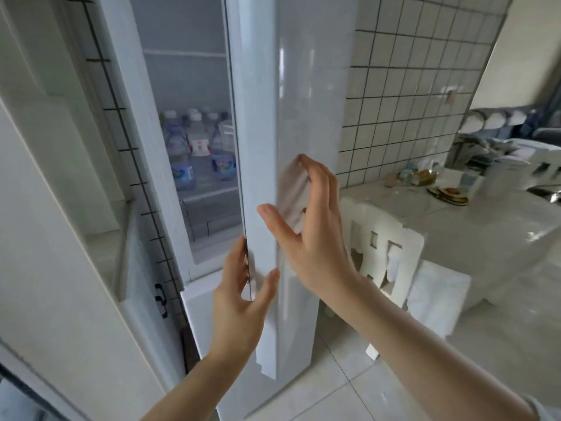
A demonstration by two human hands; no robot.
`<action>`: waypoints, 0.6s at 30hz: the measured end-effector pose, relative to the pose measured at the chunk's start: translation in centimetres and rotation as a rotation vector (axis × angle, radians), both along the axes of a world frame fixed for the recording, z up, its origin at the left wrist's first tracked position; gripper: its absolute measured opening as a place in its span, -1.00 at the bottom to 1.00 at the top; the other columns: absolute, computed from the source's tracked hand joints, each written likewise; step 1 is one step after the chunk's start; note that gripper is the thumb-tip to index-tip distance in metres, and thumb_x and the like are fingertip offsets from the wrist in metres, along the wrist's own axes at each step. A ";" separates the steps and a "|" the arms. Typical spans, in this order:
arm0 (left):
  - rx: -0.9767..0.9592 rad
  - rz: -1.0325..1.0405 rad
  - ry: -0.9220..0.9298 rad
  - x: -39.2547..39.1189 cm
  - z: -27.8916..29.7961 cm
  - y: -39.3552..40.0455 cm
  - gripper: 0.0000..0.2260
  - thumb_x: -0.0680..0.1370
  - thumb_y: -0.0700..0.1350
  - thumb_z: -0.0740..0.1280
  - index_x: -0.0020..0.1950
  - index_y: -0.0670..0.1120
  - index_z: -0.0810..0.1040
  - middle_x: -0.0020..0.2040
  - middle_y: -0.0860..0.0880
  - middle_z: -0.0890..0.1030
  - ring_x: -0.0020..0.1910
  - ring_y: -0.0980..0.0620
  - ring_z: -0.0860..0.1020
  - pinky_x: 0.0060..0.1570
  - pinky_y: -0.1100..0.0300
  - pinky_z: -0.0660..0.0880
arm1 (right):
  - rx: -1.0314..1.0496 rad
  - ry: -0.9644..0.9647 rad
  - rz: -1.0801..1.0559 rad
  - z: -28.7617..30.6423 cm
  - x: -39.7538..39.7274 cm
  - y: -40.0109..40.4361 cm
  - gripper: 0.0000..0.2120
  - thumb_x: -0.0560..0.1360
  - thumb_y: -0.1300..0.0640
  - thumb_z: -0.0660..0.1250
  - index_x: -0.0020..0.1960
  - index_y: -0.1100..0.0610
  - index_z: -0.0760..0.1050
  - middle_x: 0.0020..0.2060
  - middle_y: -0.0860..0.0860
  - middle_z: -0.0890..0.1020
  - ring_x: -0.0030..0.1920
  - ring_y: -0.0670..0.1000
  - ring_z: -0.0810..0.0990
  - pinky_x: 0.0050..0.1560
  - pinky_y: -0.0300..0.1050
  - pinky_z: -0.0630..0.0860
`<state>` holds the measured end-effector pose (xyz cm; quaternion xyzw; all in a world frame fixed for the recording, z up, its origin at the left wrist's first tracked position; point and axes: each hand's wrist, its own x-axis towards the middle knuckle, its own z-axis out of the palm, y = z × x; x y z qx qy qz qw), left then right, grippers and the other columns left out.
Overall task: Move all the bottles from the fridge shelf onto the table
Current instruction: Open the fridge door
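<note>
Fridge door [291, 147]: white, glossy, tall, partly open, edge-on between both hands and standing across most of the view into the fridge. Table [485, 226]: white, glossy top, to the right of the right hand and beyond it, carrying a stack of plates [449, 194] and small cartons at its far side near the tiled wall [409, 86]. Chair [385, 247]: white, cut-out back, just behind and right of the right wrist, against the table. Fridge shelf [209, 192]: pale, seen through the gap above and left of the left hand. Bottles [197, 147]: clear plastic water bottles with white caps and blue or red-and-white labels, crowded together on that shelf, upright, long axes vertical, caps up; the right part of the group is cut off by the door edge, so the count cannot be told. Left hand [239, 302]: fingers curled around the door's near edge, thumb on its outer face, gripping it. Right hand [306, 220]: fingers spread and loosely bent, holding nothing, close to the door's outer face; whether it touches cannot be told
</note>
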<state>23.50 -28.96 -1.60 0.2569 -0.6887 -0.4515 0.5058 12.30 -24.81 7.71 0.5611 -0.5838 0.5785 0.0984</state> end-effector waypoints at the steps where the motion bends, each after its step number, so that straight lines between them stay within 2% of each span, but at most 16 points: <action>1: -0.012 0.005 -0.012 -0.6 -0.1 1.0 -0.39 0.50 0.09 0.39 0.51 0.07 0.27 0.38 0.25 0.45 0.35 0.31 0.40 0.33 0.31 0.36 | 0.017 -0.029 0.011 -0.1 -0.5 1.1 -0.32 0.49 -0.08 0.34 0.46 0.18 0.17 0.38 0.05 0.29 0.35 -0.15 0.30 0.33 -0.23 0.36; 4: -0.110 0.004 -0.078 -2.9 -0.6 4.1 -0.34 0.50 0.09 0.37 0.55 0.04 0.18 0.42 0.24 0.40 0.40 0.23 0.37 0.36 0.29 0.33 | 0.055 -0.068 0.010 -0.2 -2.7 4.7 -0.40 0.52 -0.05 0.32 0.45 0.11 0.19 0.37 -0.02 0.32 0.30 -0.23 0.32 0.24 0.01 0.50; 7: -0.148 0.001 -0.096 -5.8 -0.6 7.6 -0.29 0.47 0.20 0.32 0.55 0.09 0.12 0.49 0.22 0.30 0.47 0.24 0.27 0.41 0.33 0.23 | 0.101 -0.088 0.015 -0.1 -6.0 8.8 -0.47 0.55 -0.06 0.28 0.44 0.07 0.22 0.34 -0.04 0.37 0.28 -0.20 0.39 0.23 0.03 0.49; 10: -0.193 0.010 -0.135 -9.1 -0.5 10.7 -0.38 0.52 0.26 0.23 0.50 0.26 0.01 0.52 0.25 0.20 0.47 0.34 0.18 0.41 0.39 0.18 | 0.122 -0.127 0.040 -0.2 -9.4 12.0 -0.54 0.58 -0.05 0.23 0.41 0.07 0.26 0.32 -0.02 0.44 0.28 -0.07 0.49 0.23 0.04 0.51; 12: -0.240 0.009 -0.179 -11.4 -0.7 12.6 -0.36 0.53 0.22 0.21 0.52 0.24 -0.03 0.51 0.27 0.15 0.45 0.41 0.14 0.38 0.48 0.14 | 0.109 -0.168 0.043 -0.5 -11.7 14.2 -0.59 0.59 -0.04 0.21 0.38 0.08 0.30 0.29 -0.01 0.49 0.25 -0.06 0.52 0.21 0.02 0.53; 14: -0.302 -0.002 -0.210 -13.8 -0.8 14.0 -0.33 0.54 0.17 0.21 0.56 0.18 -0.07 0.52 0.33 0.07 0.47 0.42 0.09 0.35 0.55 0.08 | 0.082 -0.210 0.038 -0.8 -13.9 16.0 -0.64 0.60 -0.01 0.20 0.35 0.09 0.34 0.24 -0.03 0.54 0.20 -0.10 0.55 0.18 -0.08 0.54; 16: -0.375 -0.003 -0.236 -16.0 -1.0 14.7 -0.32 0.58 0.13 0.22 0.57 0.14 -0.11 0.54 0.33 0.00 0.51 0.34 0.04 0.40 0.50 0.03 | 0.078 -0.224 0.007 -0.9 -15.9 17.4 -0.67 0.61 0.01 0.19 0.34 0.09 0.38 0.20 -0.05 0.57 0.15 -0.13 0.57 0.12 -0.21 0.53; 18: -0.455 -0.001 -0.248 -18.8 -1.1 15.4 -0.31 0.61 0.10 0.23 0.58 0.11 -0.15 0.58 0.24 -0.04 0.55 0.22 0.01 0.47 0.37 0.01 | 0.065 -0.237 -0.005 -1.1 -18.5 18.7 -0.70 0.62 0.03 0.17 0.31 0.11 0.42 0.15 -0.05 0.60 0.11 -0.14 0.58 0.09 -0.26 0.52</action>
